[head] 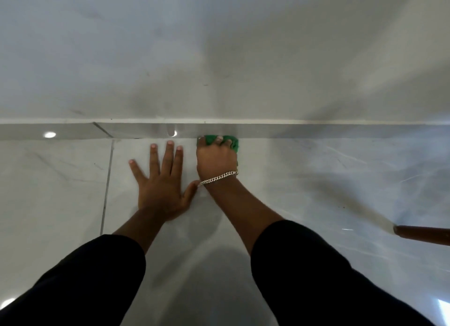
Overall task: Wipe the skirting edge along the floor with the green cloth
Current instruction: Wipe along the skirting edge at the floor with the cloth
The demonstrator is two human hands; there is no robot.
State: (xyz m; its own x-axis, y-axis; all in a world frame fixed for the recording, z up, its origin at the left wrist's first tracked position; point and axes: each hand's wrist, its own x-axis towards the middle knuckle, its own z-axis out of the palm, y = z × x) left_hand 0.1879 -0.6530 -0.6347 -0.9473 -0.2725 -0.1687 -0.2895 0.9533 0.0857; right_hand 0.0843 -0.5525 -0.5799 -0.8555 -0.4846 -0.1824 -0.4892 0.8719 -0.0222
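Note:
A glossy grey skirting strip (316, 131) runs left to right where the white wall meets the tiled floor. My right hand (216, 159), with a silver chain at the wrist, is closed on a bunched green cloth (232, 141) and presses it against the foot of the skirting near the middle of the view. The hand covers most of the cloth. My left hand (160, 184) lies flat on the floor tile just left of it, fingers spread, its fingertips a little short of the skirting.
The pale marble-look floor (328, 179) has a grout line (107, 184) running toward me on the left. A brown wooden leg or handle (423, 235) pokes in at the right edge. The white wall (219, 45) fills the upper half.

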